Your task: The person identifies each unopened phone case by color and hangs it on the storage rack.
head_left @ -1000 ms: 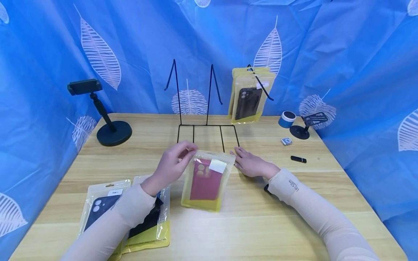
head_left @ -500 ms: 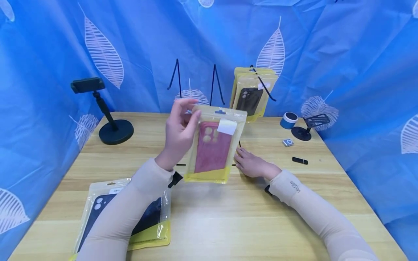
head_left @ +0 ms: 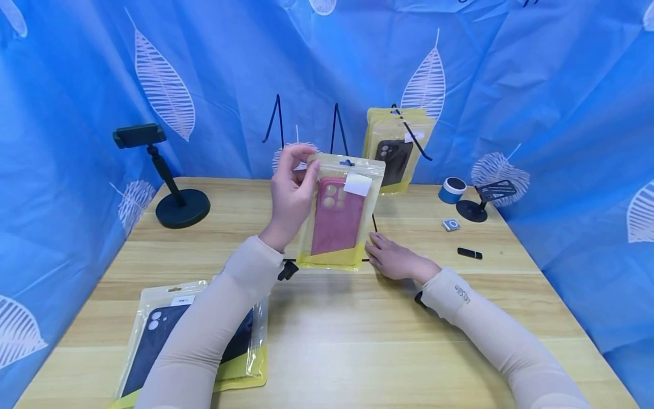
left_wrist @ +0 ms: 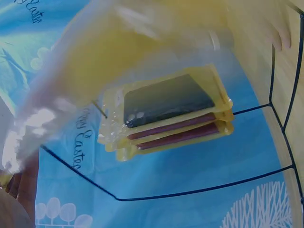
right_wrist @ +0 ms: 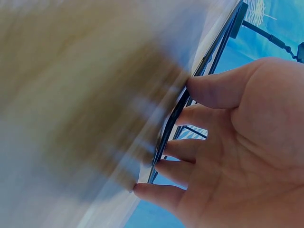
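The pouch [head_left: 336,224] pinched by the left hand [head_left: 290,196] is now raised, apparently to the middle hook [head_left: 343,130]; the rack [right_wrist: 170,123] is touched by the right hand [head_left: 395,258], fingers extended.

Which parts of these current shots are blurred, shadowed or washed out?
Head: mostly crisp, with pale glare on the table and a soft shadow below the held pouch; left wrist: the held pouch is blurred, with white glare, while the hanging pouches look clearer; right wrist: the table is smeared, darkly shaded beside the sharper right hand.
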Action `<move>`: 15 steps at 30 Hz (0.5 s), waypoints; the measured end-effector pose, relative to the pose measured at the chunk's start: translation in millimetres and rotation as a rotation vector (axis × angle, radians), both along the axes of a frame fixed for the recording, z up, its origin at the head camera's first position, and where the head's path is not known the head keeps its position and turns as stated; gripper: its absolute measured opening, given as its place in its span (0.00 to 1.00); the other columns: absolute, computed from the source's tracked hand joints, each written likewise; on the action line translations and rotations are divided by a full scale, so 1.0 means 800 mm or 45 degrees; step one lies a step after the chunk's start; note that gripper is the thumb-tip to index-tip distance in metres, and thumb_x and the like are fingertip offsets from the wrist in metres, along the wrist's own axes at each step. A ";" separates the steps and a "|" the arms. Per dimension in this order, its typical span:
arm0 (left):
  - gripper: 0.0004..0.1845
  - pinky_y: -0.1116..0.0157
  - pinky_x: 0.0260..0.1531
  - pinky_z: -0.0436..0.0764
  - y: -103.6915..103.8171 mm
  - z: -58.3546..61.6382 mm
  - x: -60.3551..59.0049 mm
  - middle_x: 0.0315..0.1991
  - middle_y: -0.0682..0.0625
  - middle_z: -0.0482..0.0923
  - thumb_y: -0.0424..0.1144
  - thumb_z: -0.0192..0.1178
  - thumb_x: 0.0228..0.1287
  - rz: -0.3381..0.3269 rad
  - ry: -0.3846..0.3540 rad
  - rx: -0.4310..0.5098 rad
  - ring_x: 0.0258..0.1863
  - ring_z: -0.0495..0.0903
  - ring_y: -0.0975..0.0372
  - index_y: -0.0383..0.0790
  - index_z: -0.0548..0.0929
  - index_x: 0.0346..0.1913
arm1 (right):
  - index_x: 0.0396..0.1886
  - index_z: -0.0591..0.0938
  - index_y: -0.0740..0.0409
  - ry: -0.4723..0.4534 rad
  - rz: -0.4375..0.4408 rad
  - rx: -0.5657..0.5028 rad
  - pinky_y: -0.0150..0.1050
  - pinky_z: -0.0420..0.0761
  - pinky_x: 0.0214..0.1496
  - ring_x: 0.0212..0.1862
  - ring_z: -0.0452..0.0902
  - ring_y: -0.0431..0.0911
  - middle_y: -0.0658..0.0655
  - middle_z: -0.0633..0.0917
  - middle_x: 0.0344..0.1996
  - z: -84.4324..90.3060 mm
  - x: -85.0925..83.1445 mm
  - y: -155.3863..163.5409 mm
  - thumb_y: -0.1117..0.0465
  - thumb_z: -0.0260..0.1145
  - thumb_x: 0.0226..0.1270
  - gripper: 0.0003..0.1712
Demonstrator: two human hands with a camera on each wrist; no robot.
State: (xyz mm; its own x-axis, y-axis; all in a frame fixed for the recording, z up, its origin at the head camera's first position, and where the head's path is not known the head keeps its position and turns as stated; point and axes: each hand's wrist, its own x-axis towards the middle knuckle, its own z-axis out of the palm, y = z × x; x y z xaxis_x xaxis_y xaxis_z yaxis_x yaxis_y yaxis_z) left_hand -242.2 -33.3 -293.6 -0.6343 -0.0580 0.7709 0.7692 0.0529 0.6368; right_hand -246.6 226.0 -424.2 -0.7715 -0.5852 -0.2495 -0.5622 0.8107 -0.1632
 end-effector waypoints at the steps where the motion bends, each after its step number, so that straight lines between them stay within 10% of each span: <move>1: 0.10 0.73 0.20 0.74 0.001 -0.001 -0.002 0.44 0.39 0.74 0.28 0.54 0.72 0.005 -0.001 -0.006 0.20 0.73 0.64 0.29 0.73 0.52 | 0.74 0.63 0.69 0.000 -0.001 -0.002 0.61 0.55 0.77 0.78 0.45 0.69 0.75 0.50 0.76 0.000 0.000 0.000 0.59 0.47 0.81 0.28; 15: 0.08 0.67 0.29 0.83 0.004 -0.011 -0.028 0.47 0.39 0.79 0.31 0.55 0.72 0.242 -0.002 -0.242 0.31 0.86 0.53 0.32 0.73 0.49 | 0.78 0.54 0.65 -0.016 -0.036 0.011 0.62 0.54 0.77 0.78 0.44 0.68 0.73 0.49 0.77 0.000 0.000 -0.003 0.58 0.46 0.81 0.32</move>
State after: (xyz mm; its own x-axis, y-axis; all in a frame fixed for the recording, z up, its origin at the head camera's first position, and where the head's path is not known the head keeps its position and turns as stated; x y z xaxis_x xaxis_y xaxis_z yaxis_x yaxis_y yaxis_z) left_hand -264.3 -30.4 -302.3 -0.6268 -0.0304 0.7786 0.7332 0.3151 0.6026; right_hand -246.6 223.4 -424.1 -0.7842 -0.5613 -0.2645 -0.5373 0.8275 -0.1633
